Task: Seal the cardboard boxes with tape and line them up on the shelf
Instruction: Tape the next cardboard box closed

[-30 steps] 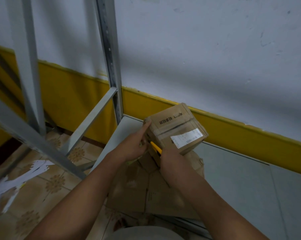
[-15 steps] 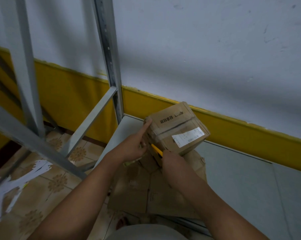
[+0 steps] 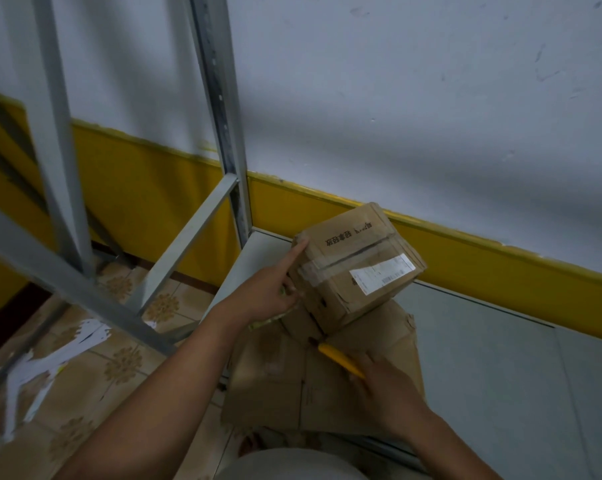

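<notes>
Now bracing cardboard box with left hand, grip clamped on its left face, index along top edge; resting tilted on flattened cardboard on shelf, just right of that grip. Holding yellow cutter in right hand, grip wrapped round handle, blade end just below box. Probably trimming tape: press flat, cut away from left grip.

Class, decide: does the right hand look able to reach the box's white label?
Probably yes: nothing lies between right hand and label on the box, though it grips a yellow tool.
</notes>
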{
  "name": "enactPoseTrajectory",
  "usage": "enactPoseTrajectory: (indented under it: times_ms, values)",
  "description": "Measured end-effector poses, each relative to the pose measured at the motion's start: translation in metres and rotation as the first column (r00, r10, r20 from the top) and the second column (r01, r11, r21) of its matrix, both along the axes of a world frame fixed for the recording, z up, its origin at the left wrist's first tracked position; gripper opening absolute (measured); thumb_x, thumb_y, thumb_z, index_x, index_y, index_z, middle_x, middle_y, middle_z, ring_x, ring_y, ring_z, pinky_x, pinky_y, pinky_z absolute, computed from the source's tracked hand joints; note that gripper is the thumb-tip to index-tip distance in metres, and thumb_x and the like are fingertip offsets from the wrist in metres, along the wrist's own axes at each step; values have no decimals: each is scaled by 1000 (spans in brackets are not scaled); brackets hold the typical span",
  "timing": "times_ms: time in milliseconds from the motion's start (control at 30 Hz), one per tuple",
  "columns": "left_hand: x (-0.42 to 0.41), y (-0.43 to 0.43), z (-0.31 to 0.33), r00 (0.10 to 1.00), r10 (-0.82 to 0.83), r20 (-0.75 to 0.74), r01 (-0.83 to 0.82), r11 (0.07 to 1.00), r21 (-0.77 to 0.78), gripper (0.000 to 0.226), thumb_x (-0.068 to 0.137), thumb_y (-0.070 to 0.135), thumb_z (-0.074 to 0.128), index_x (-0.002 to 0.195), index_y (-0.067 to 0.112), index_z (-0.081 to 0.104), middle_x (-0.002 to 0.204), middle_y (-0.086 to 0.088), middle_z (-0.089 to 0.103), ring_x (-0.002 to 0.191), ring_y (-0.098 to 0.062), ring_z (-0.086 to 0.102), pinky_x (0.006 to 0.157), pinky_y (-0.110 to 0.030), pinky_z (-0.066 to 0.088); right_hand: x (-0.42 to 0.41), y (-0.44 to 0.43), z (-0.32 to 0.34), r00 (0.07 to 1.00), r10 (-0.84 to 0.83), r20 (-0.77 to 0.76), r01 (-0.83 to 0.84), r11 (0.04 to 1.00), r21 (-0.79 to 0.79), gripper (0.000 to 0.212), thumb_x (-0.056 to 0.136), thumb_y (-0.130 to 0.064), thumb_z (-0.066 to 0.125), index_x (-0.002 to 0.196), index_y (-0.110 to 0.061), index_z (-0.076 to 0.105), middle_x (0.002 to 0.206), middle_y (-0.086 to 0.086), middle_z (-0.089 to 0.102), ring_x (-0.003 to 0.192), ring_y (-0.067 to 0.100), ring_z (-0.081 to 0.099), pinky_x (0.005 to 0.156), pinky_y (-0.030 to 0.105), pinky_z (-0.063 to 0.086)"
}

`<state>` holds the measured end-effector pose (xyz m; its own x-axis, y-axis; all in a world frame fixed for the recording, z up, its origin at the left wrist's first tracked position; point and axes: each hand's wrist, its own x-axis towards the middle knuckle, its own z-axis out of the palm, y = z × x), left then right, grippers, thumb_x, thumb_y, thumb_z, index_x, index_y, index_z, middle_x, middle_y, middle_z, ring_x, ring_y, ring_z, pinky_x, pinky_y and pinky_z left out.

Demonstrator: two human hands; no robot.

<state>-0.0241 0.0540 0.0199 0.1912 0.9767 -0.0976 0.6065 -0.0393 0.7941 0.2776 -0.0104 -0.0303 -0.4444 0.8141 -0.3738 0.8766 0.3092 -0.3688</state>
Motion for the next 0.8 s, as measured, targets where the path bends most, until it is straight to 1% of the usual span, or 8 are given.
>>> enactPoseTrajectory:
  times_ms: [67,167,300,433,500,600,700,800]
  values:
    - [2,0,-1,1000,2,8,-2,1000,6,109,95,20,75,158,66,-2,86,0,73,84,-13,72,80,-48,62,11,2,-20,1000,11,-3,-11,1000,20,42,104,-40,45,145,-38,43,127,-9,54,111,15,52,85,28,39]
    - [5,-2,-5,1000,12,-5,-11,1000,25,109,95,23,76,159,64,-3,88,2,74,85,-13,73,79,-52,61,20,5,-45,998,-47,-28,48,998,46,49,97,-29,52,144,-38,47,129,-7,57,116,20,52,95,35,41]
    - [9,-6,-14,998,30,-58,-26,997,71,111,96,20,74,159,61,-9,88,-6,74,73,-24,72,65,-56,60,18,1,-55,992,-105,-71,110,992,67,50,95,-22,55,142,-37,51,125,-4,58,114,22,53,95,37,41]
    - [11,-11,-23,985,60,-163,-38,990,136,113,98,20,72,160,56,-15,91,-3,75,56,-14,64,55,-48,59,29,-3,-64,956,-253,-150,262,964,49,53,91,-13,60,136,-40,55,129,-1,56,116,26,54,95,40,45]
    - [11,-12,-28,980,78,-181,-49,986,160,113,98,22,72,161,55,-15,94,-5,76,63,-17,68,58,-48,60,36,-2,-68,945,-291,-150,302,952,55,55,86,-10,65,131,-41,59,125,-2,57,118,27,53,91,38,40]
    - [11,-16,-42,957,139,-255,-82,972,221,108,99,29,71,162,53,-13,99,-5,73,72,-22,68,62,-47,60,41,1,-68,947,-296,-126,305,951,54,54,84,-12,68,129,-41,62,125,-5,57,122,24,51,88,33,27]
    - [8,-25,-66,900,190,-391,-77,955,285,99,101,40,65,162,53,-12,104,-2,74,78,-24,71,63,-42,60,42,3,-70,941,-306,-145,316,947,53,53,81,-15,70,125,-44,62,122,-8,56,122,23,50,90,33,29]
    - [7,-32,-92,843,171,-510,9,944,331,106,98,34,71,163,50,-11,90,-3,70,71,-21,65,56,-34,54,42,3,-73,935,-318,-158,329,943,53,53,80,-16,70,122,-47,62,120,-9,57,122,22,51,91,35,33]
